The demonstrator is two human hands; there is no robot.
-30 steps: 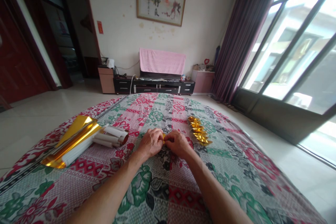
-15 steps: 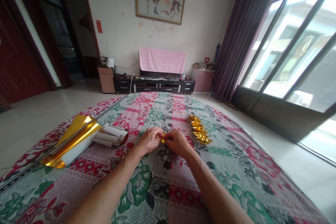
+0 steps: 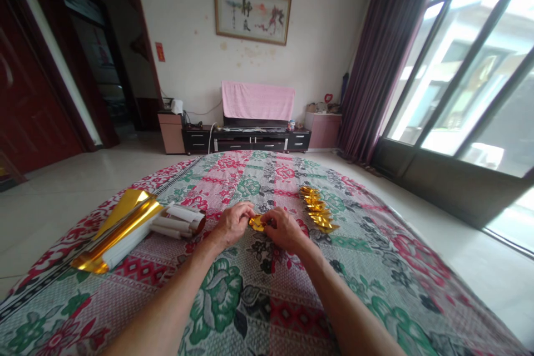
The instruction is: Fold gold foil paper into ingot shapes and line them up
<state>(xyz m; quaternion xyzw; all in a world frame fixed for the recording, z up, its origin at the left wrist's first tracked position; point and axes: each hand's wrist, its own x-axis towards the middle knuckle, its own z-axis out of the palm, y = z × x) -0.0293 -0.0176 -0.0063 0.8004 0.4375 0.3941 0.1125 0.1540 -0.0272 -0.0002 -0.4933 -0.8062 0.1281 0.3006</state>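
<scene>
A small piece of gold foil paper (image 3: 257, 223) is between my two hands over the middle of the table. My left hand (image 3: 234, 223) pinches its left end, and my right hand (image 3: 282, 228) grips its right side with curled fingers. To the right of my hands lies a row of folded gold foil pieces (image 3: 317, 208). At the left rest gold foil sheets (image 3: 129, 225), partly rolled, beside several white paper rolls (image 3: 177, 219).
The round table has a flowered cloth (image 3: 217, 300). Beyond it stand a low black cabinet (image 3: 250, 142) and a screen under a pink cloth (image 3: 258, 100). A framed picture (image 3: 252, 12) hangs on the wall; a window (image 3: 459, 67) is at the right.
More of the gold foil piece shows between my hands, and my left hand has shifted slightly left. The view has tilted up a little.
</scene>
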